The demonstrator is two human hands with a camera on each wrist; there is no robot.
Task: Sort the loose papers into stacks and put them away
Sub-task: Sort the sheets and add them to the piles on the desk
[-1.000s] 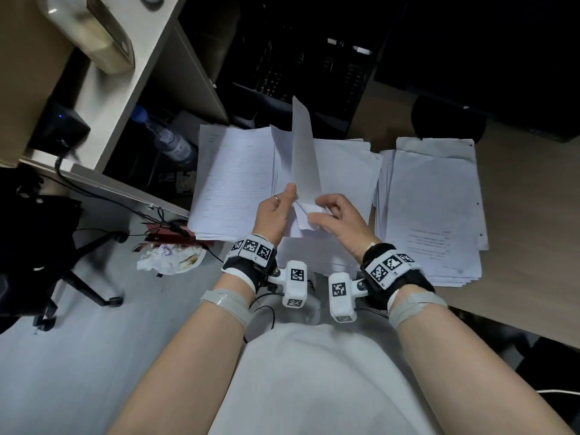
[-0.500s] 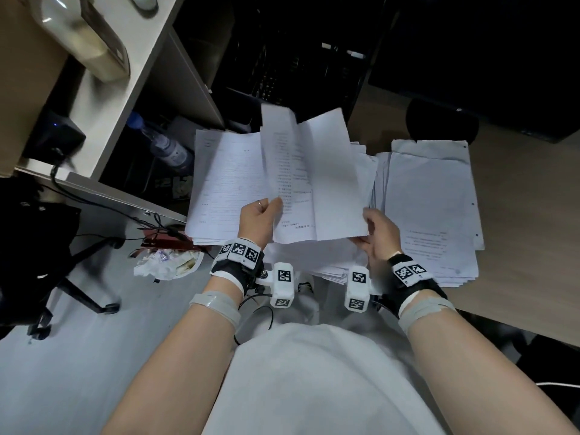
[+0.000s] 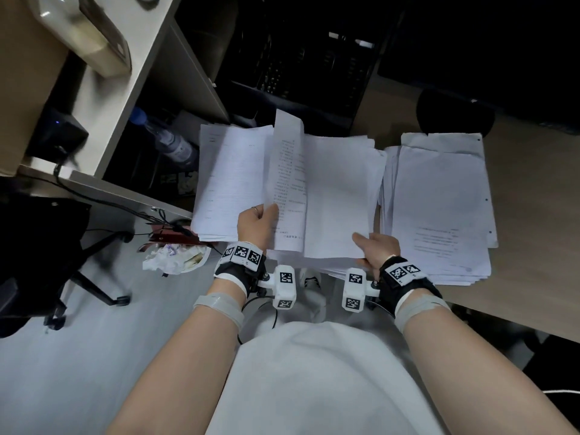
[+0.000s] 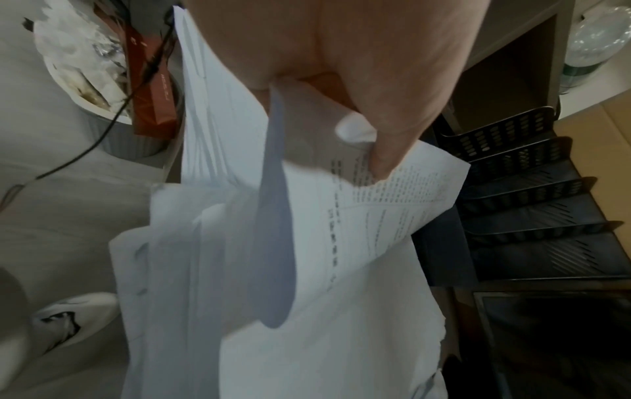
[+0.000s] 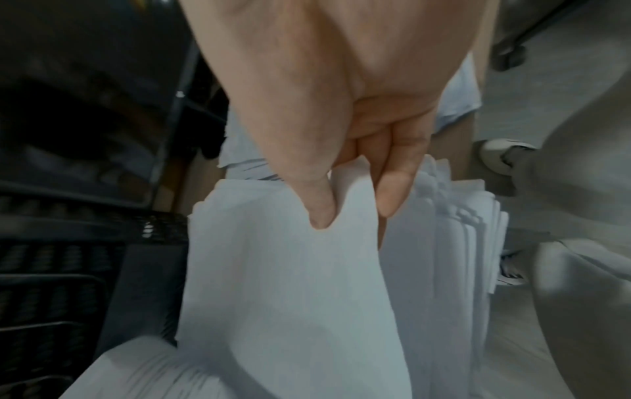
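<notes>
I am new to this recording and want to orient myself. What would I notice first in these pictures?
Both hands lift papers at the centre: the left hand pinches a printed sheet, the right hand a blank sheet. White paper stacks lie beneath, one left, one right on the wooden desk.

Both bare forearms reach forward side by side, each wrist wrapped in a black strap. The left hand (image 3: 255,226) pinches a white printed paper sheet (image 3: 288,183) between thumb and fingers. To that sheet's right, the right hand (image 3: 376,249) pinches a blank white sheet (image 3: 339,196).
</notes>
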